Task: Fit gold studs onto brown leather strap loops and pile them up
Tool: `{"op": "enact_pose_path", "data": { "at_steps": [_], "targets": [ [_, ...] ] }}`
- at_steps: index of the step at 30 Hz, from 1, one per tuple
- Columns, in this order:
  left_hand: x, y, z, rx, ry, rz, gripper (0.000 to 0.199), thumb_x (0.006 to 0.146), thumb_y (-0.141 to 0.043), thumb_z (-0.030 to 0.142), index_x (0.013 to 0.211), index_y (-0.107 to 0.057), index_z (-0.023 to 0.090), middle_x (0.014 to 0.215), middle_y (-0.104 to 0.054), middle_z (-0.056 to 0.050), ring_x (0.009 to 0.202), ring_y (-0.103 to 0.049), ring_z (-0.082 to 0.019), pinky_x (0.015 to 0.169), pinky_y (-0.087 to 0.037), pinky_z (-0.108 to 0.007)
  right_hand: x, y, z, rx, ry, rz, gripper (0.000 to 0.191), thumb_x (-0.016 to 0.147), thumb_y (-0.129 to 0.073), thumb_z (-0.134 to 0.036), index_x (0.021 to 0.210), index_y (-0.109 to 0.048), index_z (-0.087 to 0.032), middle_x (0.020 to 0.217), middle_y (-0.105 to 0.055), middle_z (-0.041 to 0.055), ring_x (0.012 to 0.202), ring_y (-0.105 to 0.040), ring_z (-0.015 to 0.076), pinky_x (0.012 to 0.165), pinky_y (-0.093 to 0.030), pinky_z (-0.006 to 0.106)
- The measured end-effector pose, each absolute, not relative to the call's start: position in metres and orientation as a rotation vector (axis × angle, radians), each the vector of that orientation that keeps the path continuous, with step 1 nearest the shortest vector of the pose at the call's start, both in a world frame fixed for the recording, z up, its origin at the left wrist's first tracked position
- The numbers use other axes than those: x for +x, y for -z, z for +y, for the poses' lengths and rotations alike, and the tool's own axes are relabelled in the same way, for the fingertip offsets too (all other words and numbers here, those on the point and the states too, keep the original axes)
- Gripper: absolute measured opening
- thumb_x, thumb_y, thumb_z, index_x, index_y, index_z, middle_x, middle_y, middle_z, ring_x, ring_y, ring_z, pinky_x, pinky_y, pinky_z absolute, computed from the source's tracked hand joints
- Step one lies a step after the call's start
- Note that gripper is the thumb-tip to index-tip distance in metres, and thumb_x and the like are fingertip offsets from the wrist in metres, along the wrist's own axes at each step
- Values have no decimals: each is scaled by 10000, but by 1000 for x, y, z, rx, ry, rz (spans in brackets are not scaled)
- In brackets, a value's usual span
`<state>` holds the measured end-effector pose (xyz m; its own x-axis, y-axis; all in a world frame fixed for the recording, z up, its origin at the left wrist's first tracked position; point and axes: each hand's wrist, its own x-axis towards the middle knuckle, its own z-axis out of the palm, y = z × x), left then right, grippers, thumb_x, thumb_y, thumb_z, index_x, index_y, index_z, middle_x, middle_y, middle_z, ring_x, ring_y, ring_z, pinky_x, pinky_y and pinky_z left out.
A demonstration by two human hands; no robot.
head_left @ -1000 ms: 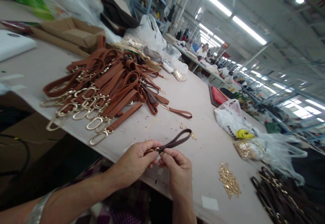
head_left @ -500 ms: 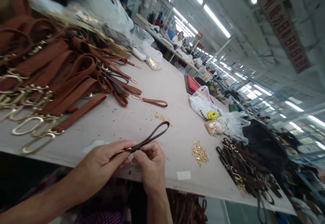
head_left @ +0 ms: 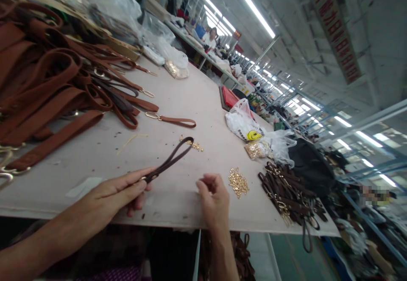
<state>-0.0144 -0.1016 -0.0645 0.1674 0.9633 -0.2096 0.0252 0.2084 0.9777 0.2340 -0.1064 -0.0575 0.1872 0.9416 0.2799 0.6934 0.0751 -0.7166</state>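
Observation:
My left hand [head_left: 133,194] pinches a dark brown leather wrist strap [head_left: 173,158] at its lower end. The strap's loop points up and away, and a small gold stud shows near my fingertips. Apart from it, to the right, my right hand [head_left: 216,198] hovers over the table's front part, fingers loosely curled, thumb apart, nothing visible in them. Just beyond that hand lies a pile of small gold studs [head_left: 238,182]. A smaller scatter of gold studs [head_left: 197,146] lies behind the strap's loop.
Tan leather straps [head_left: 47,98] with metal rings are heaped at left. One tan wrist strap [head_left: 178,121] lies alone mid-table. Dark straps with clasps [head_left: 289,192] are piled at right beside plastic bags [head_left: 243,122] and a black bag [head_left: 313,166]. A person [head_left: 210,39] is far behind.
My right hand has left the strap and moved right, toward the gold stud pile. My left hand keeps hold of the strap. The view has shifted to the right.

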Motion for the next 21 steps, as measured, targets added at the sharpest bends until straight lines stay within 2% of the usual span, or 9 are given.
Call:
{"op": "enact_pose_path", "data": {
  "at_steps": [2,5,9,12,14,18,21],
  "targets": [
    [-18,70,-97,946,-943,1139,453,850,-612,523,1138,-680,180,762,-715,-23,634,-625,-160,550,-525,-219,281,61,-102,-1810,-208,-1585,237,893,-502,-311,1069,-582,-175,970,-706,89,873,-664,196,802,-527,333],
    [-22,76,-91,752,-965,1115,394,844,-648,503,1055,-702,175,818,-728,-20,661,-623,-147,539,-501,-194,334,65,-97,-1941,-54,-1678,257,861,-477,-240,1063,-613,-158,991,-702,131,892,-652,252,843,-493,410],
    [-21,69,-89,674,-985,1131,366,791,-718,434,1061,-718,187,904,-760,-25,784,-655,-173,621,-512,-206,355,69,-91,-2035,79,-1850,270,857,-444,-182,1045,-637,-170,980,-703,118,937,-632,267,857,-464,394],
    [-19,56,-91,652,-926,1109,455,701,-790,356,1123,-699,210,929,-763,-21,904,-660,-211,735,-517,-251,355,71,-85,-2067,134,-1943,276,856,-425,-148,1025,-641,-180,959,-706,109,915,-634,258,831,-458,371],
    [-16,47,-94,685,-900,1112,451,670,-797,349,1086,-703,203,873,-753,-18,865,-653,-203,731,-495,-258,357,71,-82,-2068,155,-1980,274,850,-425,-141,1014,-642,-176,934,-707,117,891,-638,262,813,-456,376],
    [-12,40,-96,848,-938,1130,308,676,-737,359,917,-690,172,694,-676,18,673,-576,-148,654,-432,-243,367,73,-76,-2025,166,-2025,254,841,-435,-178,975,-651,-164,887,-710,142,836,-651,281,778,-463,405],
    [-12,46,-97,944,-944,1113,242,717,-674,340,881,-649,164,644,-617,42,634,-534,-130,650,-413,-237,364,74,-77,-1963,109,-1977,218,831,-487,-248,940,-666,-189,864,-723,113,799,-668,274,768,-489,416]
  ]
}}
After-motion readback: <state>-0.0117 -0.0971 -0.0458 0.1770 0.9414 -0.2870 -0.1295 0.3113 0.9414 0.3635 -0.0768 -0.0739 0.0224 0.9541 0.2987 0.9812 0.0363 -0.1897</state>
